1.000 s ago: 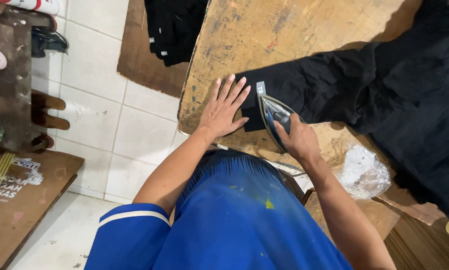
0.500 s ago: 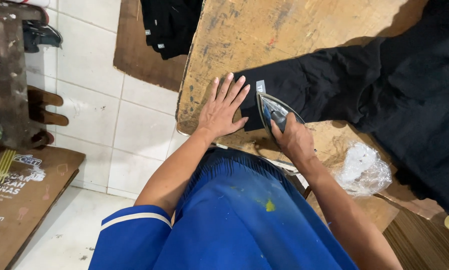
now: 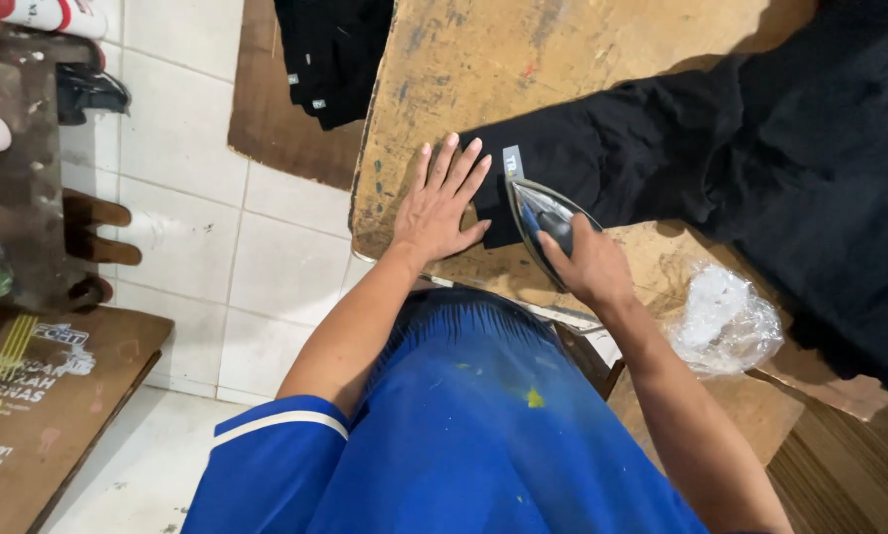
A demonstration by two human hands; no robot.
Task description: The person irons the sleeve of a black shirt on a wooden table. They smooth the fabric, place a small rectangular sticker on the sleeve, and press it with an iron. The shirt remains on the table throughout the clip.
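While the left hand (image 3: 442,206) lies flat with fingers spread, gripping nothing, on the worn wooden table (image 3: 582,59), its fingertips rest on the cuff of the black garment's sleeve (image 3: 612,158). Just beside it on that table, the right hand (image 3: 587,265) is clenched around the handle of a metal iron (image 3: 538,220), whose tip sits on the sleeve end near a small grey label (image 3: 512,162). At the table's near edge lies a crumpled clear plastic bag (image 3: 726,321). Beyond its left edge, folded black clothes (image 3: 330,54) lie over the tiled floor (image 3: 186,198).
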